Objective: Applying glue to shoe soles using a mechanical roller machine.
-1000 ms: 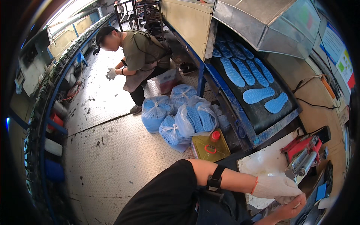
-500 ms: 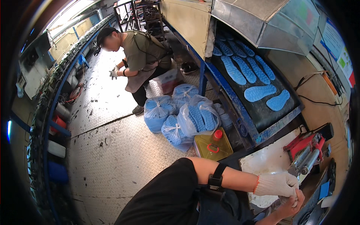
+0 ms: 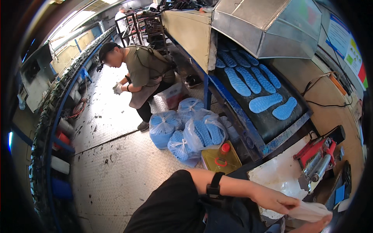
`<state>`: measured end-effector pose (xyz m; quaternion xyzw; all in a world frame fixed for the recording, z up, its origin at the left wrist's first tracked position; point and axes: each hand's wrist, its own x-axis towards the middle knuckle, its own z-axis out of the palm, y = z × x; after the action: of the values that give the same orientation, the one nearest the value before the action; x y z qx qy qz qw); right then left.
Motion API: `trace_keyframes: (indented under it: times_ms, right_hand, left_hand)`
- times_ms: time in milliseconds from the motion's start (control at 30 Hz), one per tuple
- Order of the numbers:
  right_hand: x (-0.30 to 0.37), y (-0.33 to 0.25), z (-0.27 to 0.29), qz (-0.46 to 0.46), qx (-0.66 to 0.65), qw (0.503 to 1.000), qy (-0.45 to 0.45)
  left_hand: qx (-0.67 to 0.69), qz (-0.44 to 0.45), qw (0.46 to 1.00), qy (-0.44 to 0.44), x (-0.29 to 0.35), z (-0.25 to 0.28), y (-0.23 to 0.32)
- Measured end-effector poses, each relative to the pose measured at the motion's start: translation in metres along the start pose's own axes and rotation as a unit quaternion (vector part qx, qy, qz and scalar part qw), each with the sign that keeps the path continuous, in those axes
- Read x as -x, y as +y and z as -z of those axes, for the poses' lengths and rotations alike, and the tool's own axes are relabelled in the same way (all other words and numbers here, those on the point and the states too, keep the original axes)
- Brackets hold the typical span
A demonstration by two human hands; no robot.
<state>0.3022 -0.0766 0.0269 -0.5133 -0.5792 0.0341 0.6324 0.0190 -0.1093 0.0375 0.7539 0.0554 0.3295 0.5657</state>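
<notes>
At the lower right a thin white glove [image 3: 310,212] is stretched between my two hands. My left hand [image 3: 274,200], bare, with a black strap [image 3: 213,185] on the forearm, is closed on the near end of the glove. My right hand [image 3: 316,225] shows only partly at the lower edge, its fingers closed on the glove's other end. Just beyond the hands lies a worn white board [image 3: 278,176], and a red and silver metal tool [image 3: 316,161] rests on its right side.
A conveyor [image 3: 268,132] carries blue shoe soles [image 3: 265,103] from under a metal hood [image 3: 268,27]. Plastic bags of blue soles [image 3: 204,132] and a yellow can [image 3: 221,159] with a red cap stand on the floor. Another person [image 3: 143,70] sits bent forward, wearing gloves.
The glove has come off my left hand, which is now bare, and my right hand has moved right and down with it. The view has shifted slightly. The other person's hands have drawn together.
</notes>
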Motion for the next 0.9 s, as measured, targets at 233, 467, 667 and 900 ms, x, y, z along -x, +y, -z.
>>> trace_keyframes:
  times_ms: [233, 467, 667, 900]
  right_hand:
    - [-0.002, 0.013, 0.021, 0.038, 0.033, 0.997, -0.051]
    - [0.023, 0.116, 0.005, -0.059, 0.06, 0.922, -0.378]
    - [0.049, 0.233, -0.038, -0.06, 0.111, 0.867, -0.483]
    - [0.031, 0.261, -0.05, -0.008, 0.138, 0.9, -0.413]
  left_hand:
    - [0.022, 0.143, 0.962, 0.231, 0.068, 0.04, -0.027]
    - [-0.132, 0.212, 0.841, 0.479, 0.083, 0.106, -0.064]
    - [-0.35, 0.19, 0.778, 0.486, 0.062, 0.142, -0.113]
    - [-0.423, 0.185, 0.757, 0.462, 0.053, 0.145, -0.143]
